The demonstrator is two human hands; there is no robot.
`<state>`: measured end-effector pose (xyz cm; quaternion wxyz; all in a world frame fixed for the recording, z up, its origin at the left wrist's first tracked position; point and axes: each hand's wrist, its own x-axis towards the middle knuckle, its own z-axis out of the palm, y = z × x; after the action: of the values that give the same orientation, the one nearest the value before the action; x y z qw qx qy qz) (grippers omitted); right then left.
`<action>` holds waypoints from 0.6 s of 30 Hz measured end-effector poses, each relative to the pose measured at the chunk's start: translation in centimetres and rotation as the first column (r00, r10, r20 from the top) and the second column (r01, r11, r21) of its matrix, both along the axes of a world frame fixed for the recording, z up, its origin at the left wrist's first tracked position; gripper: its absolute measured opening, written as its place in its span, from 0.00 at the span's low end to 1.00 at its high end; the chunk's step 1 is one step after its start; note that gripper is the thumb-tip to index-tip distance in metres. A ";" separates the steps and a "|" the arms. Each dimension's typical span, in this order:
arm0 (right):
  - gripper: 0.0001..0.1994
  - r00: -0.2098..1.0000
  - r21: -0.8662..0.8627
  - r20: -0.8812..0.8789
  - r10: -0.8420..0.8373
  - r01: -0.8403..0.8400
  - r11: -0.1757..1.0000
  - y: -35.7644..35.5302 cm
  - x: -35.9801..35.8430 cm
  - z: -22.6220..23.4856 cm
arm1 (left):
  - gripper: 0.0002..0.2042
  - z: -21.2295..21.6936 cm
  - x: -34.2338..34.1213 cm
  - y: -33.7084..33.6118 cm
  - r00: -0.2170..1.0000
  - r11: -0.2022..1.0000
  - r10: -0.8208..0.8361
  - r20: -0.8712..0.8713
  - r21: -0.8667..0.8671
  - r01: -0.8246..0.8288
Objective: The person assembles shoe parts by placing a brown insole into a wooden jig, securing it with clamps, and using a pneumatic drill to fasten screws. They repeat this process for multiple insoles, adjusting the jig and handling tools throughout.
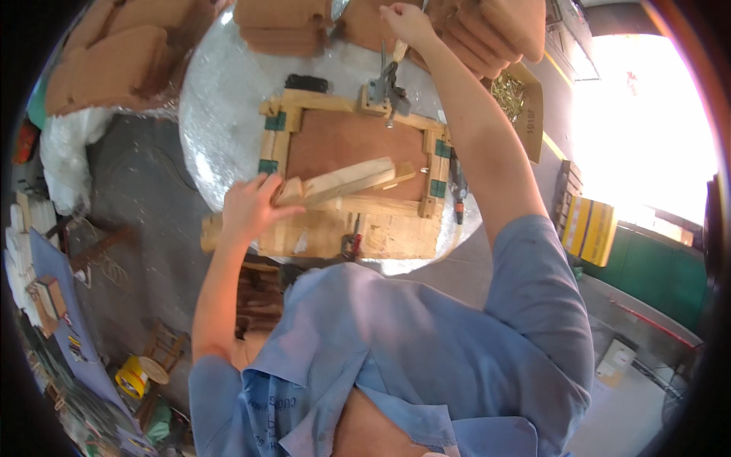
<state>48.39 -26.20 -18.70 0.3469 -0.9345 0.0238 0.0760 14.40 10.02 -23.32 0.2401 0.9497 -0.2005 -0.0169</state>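
My left hand point(250, 206) is at the frame's near left corner, its fingers and thumb closed round the end of a pale wooden strip point(346, 180). The strip lies aslant across a brown panel point(339, 141) inside a wooden frame jig point(335, 99) with green pads. My right hand point(409, 24) reaches to the far side, over the stacked brown pieces point(373, 30). Its fingertips are pinched together, and whatever may be between them is too small to tell. Below that wrist, a metal toggle clamp point(387, 91) stands on the jig's far rail.
The jig rests on a round table wrapped in clear film point(209, 114). Brown stacks point(114, 65) stand at the far left. A tool with an orange end point(458, 206) hangs at the jig's right. A carton point(531, 114) and a yellow box point(590, 230) are further right.
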 end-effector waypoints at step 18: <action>0.18 0.999 0.587 -0.013 0.032 -0.018 0.809 1.2 -9.0 1.9 | 0.26 -5.6 14.9 -16.2 0.872 0.930 -0.344 0.349 -0.005 0.368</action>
<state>39.37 -25.01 -16.80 0.6170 -0.7812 -0.0094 0.0948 29.27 -6.14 -28.88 0.2279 0.8756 -0.4110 0.1117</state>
